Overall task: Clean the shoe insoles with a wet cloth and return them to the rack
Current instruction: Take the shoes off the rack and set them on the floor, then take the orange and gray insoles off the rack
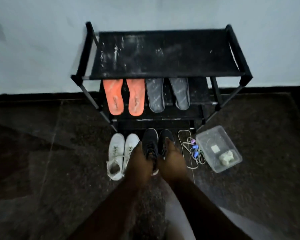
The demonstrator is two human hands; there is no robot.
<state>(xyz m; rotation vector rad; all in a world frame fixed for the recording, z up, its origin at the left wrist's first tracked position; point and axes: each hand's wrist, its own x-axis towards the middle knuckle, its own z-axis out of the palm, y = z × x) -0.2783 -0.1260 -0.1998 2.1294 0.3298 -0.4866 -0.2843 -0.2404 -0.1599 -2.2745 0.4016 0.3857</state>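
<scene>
A black shoe rack (163,54) stands against the pale wall. On its middle shelf lie two orange insoles (124,97) at the left and two grey insoles (167,94) at the right, heels toward me. On the floor in front sit a pair of white sneakers (121,153) and a pair of black sneakers (150,144). My left hand (139,163) and my right hand (171,161) hover side by side over the black sneakers, blurred, with nothing visibly in them. A folded pale cloth (226,158) lies inside a clear plastic tub (213,135) at the right.
A tangle of cord with blue and purple clips (192,149) lies between the black sneakers and the tub. The floor is dark speckled stone. The rack's top shelf is dusty, with white marks on it.
</scene>
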